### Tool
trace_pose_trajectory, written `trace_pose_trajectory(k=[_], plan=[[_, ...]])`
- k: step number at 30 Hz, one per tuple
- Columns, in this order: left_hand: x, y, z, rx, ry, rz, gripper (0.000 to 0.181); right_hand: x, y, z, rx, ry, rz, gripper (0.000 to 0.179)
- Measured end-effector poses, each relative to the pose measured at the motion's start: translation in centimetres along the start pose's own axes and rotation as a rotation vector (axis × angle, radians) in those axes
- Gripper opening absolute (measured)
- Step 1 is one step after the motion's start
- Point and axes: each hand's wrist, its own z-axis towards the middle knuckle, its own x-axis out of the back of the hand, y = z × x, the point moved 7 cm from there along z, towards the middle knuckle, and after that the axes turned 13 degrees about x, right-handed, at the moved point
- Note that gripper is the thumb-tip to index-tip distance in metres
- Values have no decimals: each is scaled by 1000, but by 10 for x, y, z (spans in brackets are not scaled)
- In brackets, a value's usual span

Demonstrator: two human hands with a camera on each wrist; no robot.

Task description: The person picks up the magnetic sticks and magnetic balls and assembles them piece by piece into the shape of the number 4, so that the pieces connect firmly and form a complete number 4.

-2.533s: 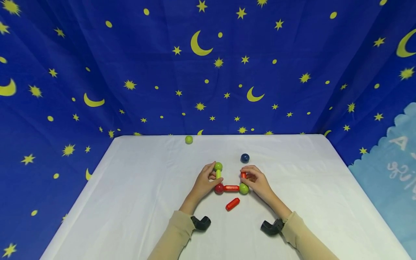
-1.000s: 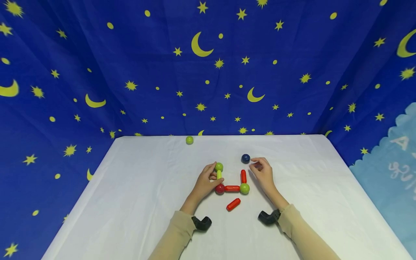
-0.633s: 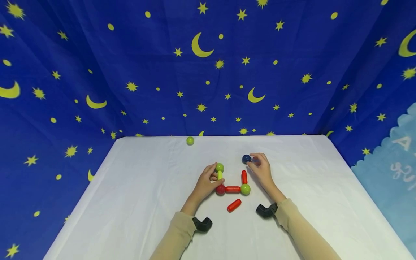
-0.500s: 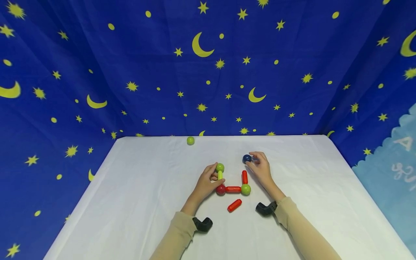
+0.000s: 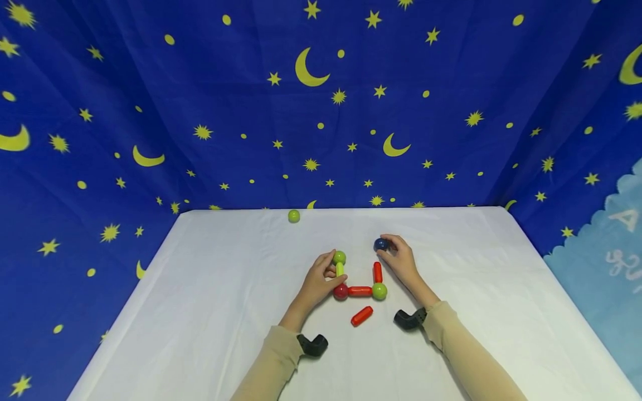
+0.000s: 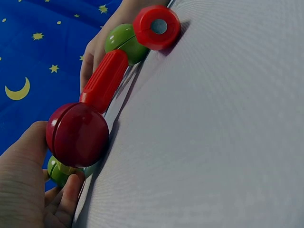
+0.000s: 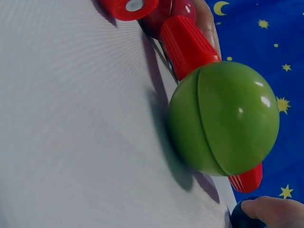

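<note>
In the head view, an open-sided shape of magnetic rods and balls lies on the table. Its left side is a yellow-green rod (image 5: 340, 269) between a green ball (image 5: 339, 257) and a dark red ball (image 5: 340, 292). A red rod (image 5: 359, 292) joins that red ball to a second green ball (image 5: 379, 291), from which another red rod (image 5: 378, 272) points away from me. My left hand (image 5: 316, 279) holds the yellow-green rod, index fingertip by the far green ball. My right hand (image 5: 401, 262) grips a blue ball (image 5: 380, 244) beyond the right rod's free end.
A loose red rod (image 5: 361, 316) lies in front of the shape; its end shows a metal disc in the left wrist view. One more green ball (image 5: 293, 216) sits near the far edge of the white table (image 5: 225, 267). A starry blue curtain (image 5: 241, 100) hangs behind.
My right hand has let go of the right red rod, moved away from me to the blue ball and closed its fingers on it. The left hand has stayed in place.
</note>
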Motion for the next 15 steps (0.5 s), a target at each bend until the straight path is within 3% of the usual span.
trace_pose_trajectory(k=[15], plan=[[-1, -1, 0, -35, 19, 14, 73, 4, 0, -9, -105, 20, 68, 43]])
